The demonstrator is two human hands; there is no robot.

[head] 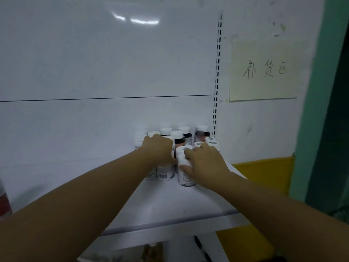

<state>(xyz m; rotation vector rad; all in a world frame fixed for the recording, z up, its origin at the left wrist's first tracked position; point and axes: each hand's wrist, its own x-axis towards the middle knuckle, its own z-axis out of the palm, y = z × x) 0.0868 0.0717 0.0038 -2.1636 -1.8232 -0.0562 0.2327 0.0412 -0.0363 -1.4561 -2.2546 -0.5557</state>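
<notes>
Left hand [158,150] curls over the barcode bottle [166,172], left of the slotted upright [217,72]. Right hand [205,163] wraps the white-capped bottle [184,157] beside it, nearer the upright. Both bottles stand on the shelf [170,201]. Best to slide them upright against the back row [179,138], labels front. Bottle print is too blurred to read. Yellow note [264,70] right of the upright reads 补货区.

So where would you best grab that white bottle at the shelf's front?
Round its wide white cap, from the right and front. The white bottle stands upright, other bottles packed behind it and the left hand gripping a neighbour bottle on its left, so that side looks freest; the right hand grips it there.
</notes>
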